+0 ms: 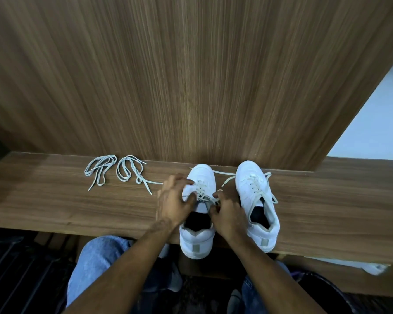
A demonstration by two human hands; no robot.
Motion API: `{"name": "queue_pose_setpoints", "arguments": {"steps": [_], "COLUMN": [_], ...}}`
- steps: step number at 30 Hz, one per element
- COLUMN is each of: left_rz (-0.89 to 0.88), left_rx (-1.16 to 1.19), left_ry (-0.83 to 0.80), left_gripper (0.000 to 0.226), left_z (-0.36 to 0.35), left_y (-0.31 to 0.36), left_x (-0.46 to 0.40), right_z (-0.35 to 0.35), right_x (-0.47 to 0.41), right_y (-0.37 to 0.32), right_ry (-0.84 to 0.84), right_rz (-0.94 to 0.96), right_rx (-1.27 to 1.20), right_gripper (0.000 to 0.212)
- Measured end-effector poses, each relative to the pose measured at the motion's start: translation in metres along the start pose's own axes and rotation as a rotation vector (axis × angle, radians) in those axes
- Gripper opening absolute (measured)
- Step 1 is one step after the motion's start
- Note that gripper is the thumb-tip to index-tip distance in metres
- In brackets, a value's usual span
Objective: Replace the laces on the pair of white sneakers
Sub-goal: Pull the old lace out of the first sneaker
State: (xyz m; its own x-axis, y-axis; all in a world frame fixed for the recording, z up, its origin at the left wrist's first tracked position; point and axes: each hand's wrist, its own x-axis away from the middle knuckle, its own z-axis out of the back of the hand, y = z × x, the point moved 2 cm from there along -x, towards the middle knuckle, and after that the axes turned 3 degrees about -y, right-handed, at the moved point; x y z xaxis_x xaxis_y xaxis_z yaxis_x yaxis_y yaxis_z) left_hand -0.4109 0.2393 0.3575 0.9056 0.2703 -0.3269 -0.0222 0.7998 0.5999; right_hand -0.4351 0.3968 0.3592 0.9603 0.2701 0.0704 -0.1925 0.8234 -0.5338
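On the wooden tabletop (327, 207), seen from the head camera, two white sneakers stand side by side with toes toward the wood-grain back panel (191, 75). At the left sneaker (199, 214), whose heel overhangs the near edge, the left hand (174, 200) rests on the shoe's left side with fingers spread and loosely bent over the toe end, thumb by the lacing. Just beside it, the right hand (227, 214) has its fingers curled, pinching the lace (203, 196) near the tongue; that lace's loose ends trail toward the panel. Close by stands the right sneaker (256, 198), fully laced and untouched. Well apart to the left lie two loose laces, one bundle (101, 169) beside the other (129, 171). Below the tabletop edge, blue jeans (95, 259) cover the person's knees
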Motion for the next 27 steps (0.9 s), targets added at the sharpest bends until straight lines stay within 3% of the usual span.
{"name": "queue_pose_setpoints", "arguments": {"steps": [3, 7, 9, 12, 14, 18, 22, 27], "left_rz": [-0.248, -0.265, -0.114, 0.296, 0.408, 0.216, -0.101, -0.163], "left_rx": [-0.274, -0.334, -0.186, 0.41, 0.529, 0.088, -0.242, -0.327], "left_ry": [-0.096, 0.056, 0.186, 0.517, 0.611, 0.276, -0.085, -0.052], "left_gripper": [0.022, 0.029, 0.026, 0.007, 0.003, 0.023, 0.019, 0.019], "left_z": [-0.016, -0.016, -0.003, 0.027, 0.036, 0.023, -0.012, -0.02], "left_y": [0.004, 0.012, 0.014, 0.011, 0.009, 0.009, 0.007, 0.013], "left_x": [0.006, 0.0, -0.009, -0.027, -0.031, -0.015, 0.005, 0.004], "right_z": [0.0, 0.002, 0.002, 0.0, -0.001, -0.002, -0.002, -0.001], "right_x": [0.001, 0.004, 0.005, 0.004, 0.004, 0.003, 0.002, 0.002], "right_y": [-0.003, -0.004, -0.003, -0.002, -0.001, -0.002, -0.001, 0.0], "right_ry": [0.006, 0.01, 0.013, 0.014, 0.016, 0.014, 0.008, 0.001], "right_rz": [-0.007, -0.023, -0.025, -0.029, -0.036, -0.047, -0.053, -0.047], "right_rx": [0.004, 0.027, 0.02, 0.013, 0.006, -0.021, -0.019, -0.001], "right_gripper": [0.035, 0.038, 0.039, 0.04, 0.04, 0.041, 0.038, 0.038]}}
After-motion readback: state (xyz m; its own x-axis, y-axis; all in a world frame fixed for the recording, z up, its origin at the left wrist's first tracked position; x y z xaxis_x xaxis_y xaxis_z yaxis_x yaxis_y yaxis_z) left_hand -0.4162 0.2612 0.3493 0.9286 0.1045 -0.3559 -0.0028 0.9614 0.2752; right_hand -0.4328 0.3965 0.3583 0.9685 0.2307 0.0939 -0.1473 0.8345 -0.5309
